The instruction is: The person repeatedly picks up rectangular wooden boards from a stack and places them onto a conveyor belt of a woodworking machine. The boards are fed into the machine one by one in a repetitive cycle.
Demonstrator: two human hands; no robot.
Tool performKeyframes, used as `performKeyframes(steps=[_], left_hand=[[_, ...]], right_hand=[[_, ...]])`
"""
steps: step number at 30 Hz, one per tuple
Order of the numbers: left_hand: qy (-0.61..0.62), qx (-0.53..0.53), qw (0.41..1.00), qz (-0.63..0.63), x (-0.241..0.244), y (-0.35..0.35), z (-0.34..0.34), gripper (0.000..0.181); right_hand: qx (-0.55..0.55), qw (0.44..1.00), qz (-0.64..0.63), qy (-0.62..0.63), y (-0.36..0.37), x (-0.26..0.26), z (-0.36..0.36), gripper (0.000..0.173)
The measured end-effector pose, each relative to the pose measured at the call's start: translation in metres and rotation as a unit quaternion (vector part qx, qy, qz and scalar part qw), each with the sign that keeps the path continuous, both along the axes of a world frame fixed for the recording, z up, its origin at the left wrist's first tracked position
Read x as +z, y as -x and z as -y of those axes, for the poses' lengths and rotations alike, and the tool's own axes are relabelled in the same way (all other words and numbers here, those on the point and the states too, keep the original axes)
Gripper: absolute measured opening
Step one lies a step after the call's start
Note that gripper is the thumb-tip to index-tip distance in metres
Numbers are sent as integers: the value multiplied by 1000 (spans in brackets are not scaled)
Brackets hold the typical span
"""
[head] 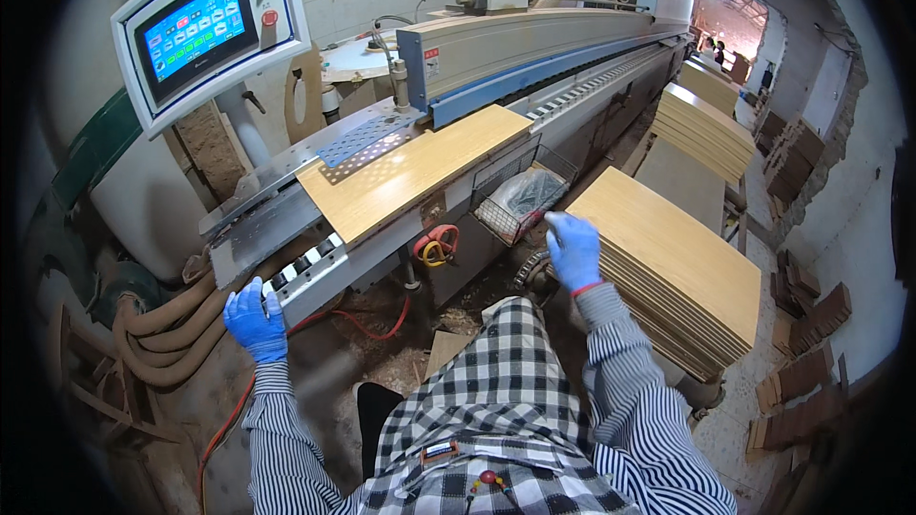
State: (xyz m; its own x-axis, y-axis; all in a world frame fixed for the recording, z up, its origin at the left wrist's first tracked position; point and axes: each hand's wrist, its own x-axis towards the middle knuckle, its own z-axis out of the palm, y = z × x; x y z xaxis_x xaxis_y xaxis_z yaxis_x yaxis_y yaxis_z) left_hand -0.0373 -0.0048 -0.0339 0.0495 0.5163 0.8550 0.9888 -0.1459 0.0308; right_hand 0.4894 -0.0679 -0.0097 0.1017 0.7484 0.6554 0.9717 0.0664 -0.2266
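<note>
My left hand [255, 320], in a blue glove, is at the near end of a roller rail [304, 268] and appears to touch it. No loose object shows in it. In a matching glove, my right hand [574, 250] hovers beside the stack of wood-grain panels [673, 250], its fingers curled with nothing visible inside. A single wood-grain panel [415, 175] lies flat on the infeed of a long edge-banding machine [515, 57]. Its back edge is partly under a perforated blue guard plate [365, 137].
A touch-screen control panel [200, 28] stands at upper left. Below the machine bed hang a wire basket [526, 193] holding a plastic bag and orange-handled scissors [435, 247]. Thick hoses [168, 343] curl at left. More panel stacks [705, 132] and distant people are at right.
</note>
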Motion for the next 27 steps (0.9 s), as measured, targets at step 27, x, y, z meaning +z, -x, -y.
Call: performKeyframes(steps=[27], left_hand=[[-11, -38, 999, 9, 9, -12, -2, 27]], right_hand=[[-118, 607, -776, -124, -67, -33, 132, 39]])
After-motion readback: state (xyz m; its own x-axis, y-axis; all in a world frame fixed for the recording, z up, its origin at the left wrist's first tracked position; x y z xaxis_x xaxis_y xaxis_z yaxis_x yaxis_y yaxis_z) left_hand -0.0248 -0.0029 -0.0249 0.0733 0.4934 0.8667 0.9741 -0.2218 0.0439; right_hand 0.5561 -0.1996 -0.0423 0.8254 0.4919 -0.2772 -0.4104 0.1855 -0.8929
